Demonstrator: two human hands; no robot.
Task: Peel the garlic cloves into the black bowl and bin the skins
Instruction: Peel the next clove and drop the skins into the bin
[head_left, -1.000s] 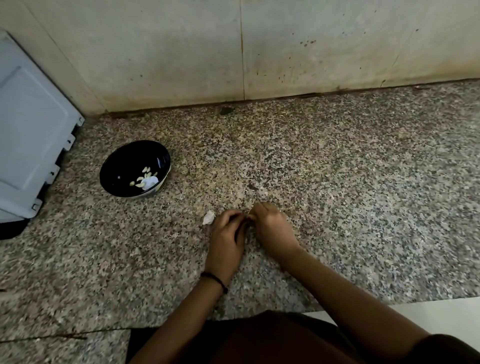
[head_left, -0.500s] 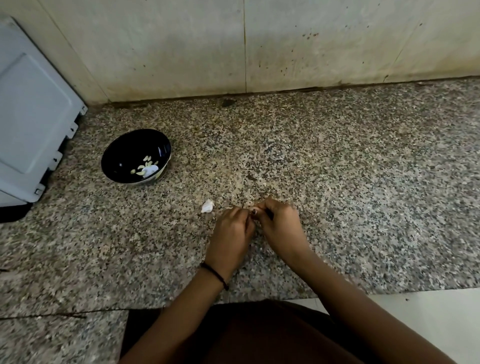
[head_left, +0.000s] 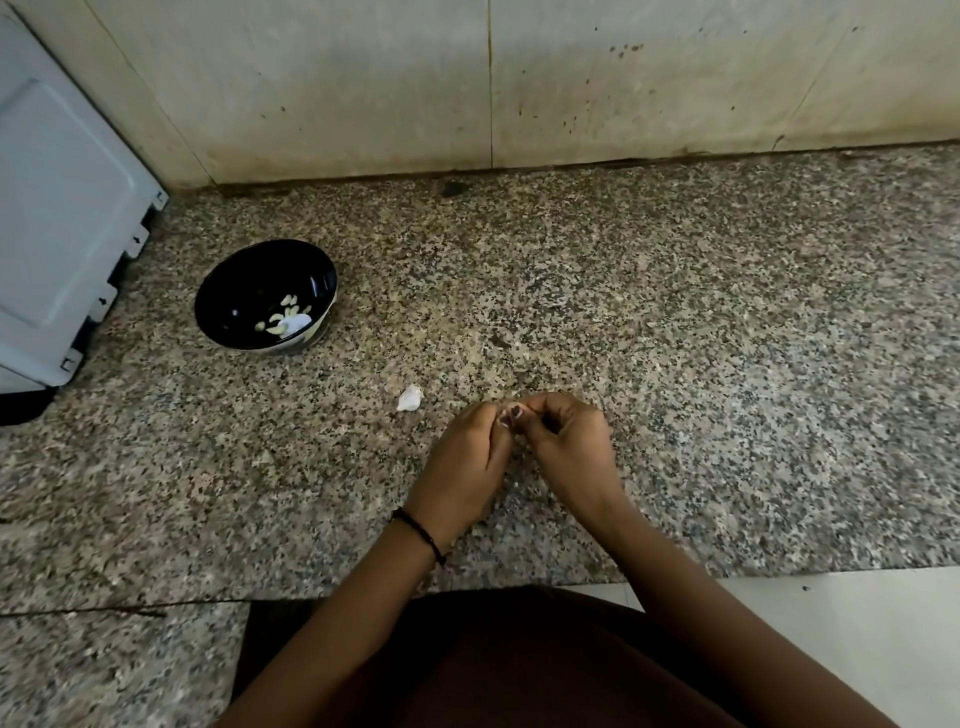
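Observation:
My left hand (head_left: 467, 462) and my right hand (head_left: 569, 447) meet fingertip to fingertip low over the speckled granite counter (head_left: 701, 338). Between them they pinch a small garlic clove (head_left: 506, 417), mostly hidden by the curled fingers. A white scrap of garlic skin (head_left: 409, 399) lies on the counter just left of my left hand. The black bowl (head_left: 239, 291) stands further back to the left and holds several peeled cloves (head_left: 284, 318).
A pale grey appliance (head_left: 62, 208) stands at the left edge, close beside the bowl. A stained tiled wall (head_left: 519, 83) closes the back of the counter. White floor (head_left: 857, 649) shows below the counter's front edge at the right.
Both hands stay together on the clove, with small shifts of the fingers. The camera has tilted slightly, so the bowl and skin scrap appear a little higher in view.

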